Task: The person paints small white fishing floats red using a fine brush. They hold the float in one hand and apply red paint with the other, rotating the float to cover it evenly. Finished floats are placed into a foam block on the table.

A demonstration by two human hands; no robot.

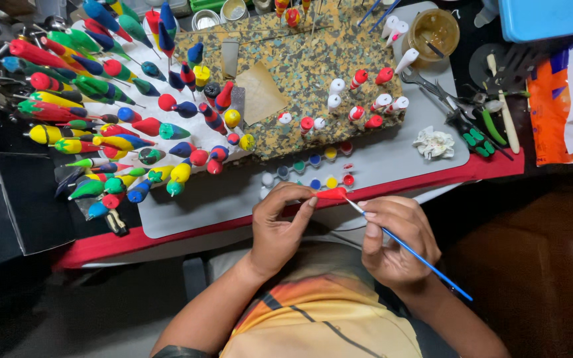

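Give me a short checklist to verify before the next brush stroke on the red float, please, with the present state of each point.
1. Left hand holds the red float at its fingertips: ok.
2. Right hand grips the blue brush like a pen: ok.
3. Brush tip touches the float: cannot tell, too small.
4. Paint on the bristles: cannot tell.
5. Paint pots lie just beyond the float, within easy reach: ok.
6. Painted floats stand apart from both hands: ok.

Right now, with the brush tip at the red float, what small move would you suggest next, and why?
Probably draw the blue brush in the right hand lightly along the red float, which the left hand pinches: its tip sits at the float's end, so a short stroke seems due.
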